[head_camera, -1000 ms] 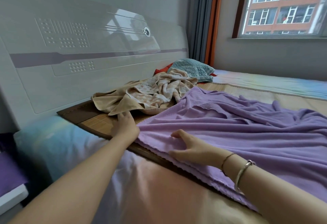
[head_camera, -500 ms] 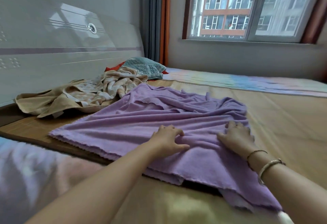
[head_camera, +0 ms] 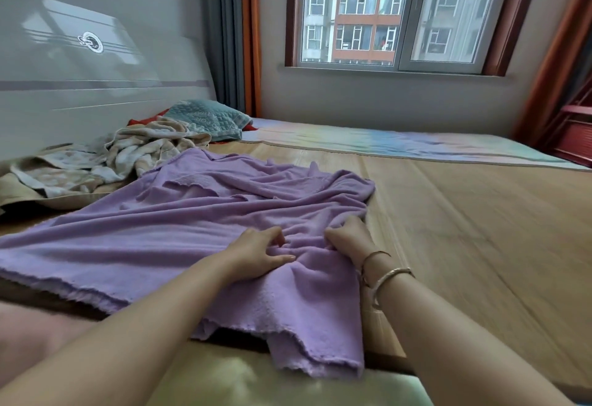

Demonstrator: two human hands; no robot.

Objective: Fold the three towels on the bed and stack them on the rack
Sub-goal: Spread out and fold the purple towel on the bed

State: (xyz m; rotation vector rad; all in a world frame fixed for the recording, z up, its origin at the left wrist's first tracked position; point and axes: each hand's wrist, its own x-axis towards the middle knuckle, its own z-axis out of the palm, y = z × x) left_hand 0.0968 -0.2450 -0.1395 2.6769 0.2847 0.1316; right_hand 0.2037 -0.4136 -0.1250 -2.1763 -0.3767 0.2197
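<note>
A wrinkled purple towel (head_camera: 179,223) lies spread across the bamboo mat (head_camera: 464,213) of the bed, its near corner hanging over the mat's front edge. My left hand (head_camera: 259,252) presses into the towel's right part, with curled fingers and thumb pinching a fold. My right hand (head_camera: 347,236), bracelets on its wrist, grips bunched cloth at the towel's right edge, close beside the left. A crumpled cream patterned towel (head_camera: 144,152) and a plain tan towel (head_camera: 19,187) lie in a heap by the headboard, touching the purple towel's far left side.
A teal quilted cushion (head_camera: 208,117) on something red sits at the head of the bed. The glossy white headboard (head_camera: 96,85) runs along the left. A window (head_camera: 384,11) faces me. A red slatted piece of furniture (head_camera: 573,133) stands at the right edge.
The view has swung right. Both hands have moved from the towel's left end to its right part, then drawn close together, and now bunch the cloth.
</note>
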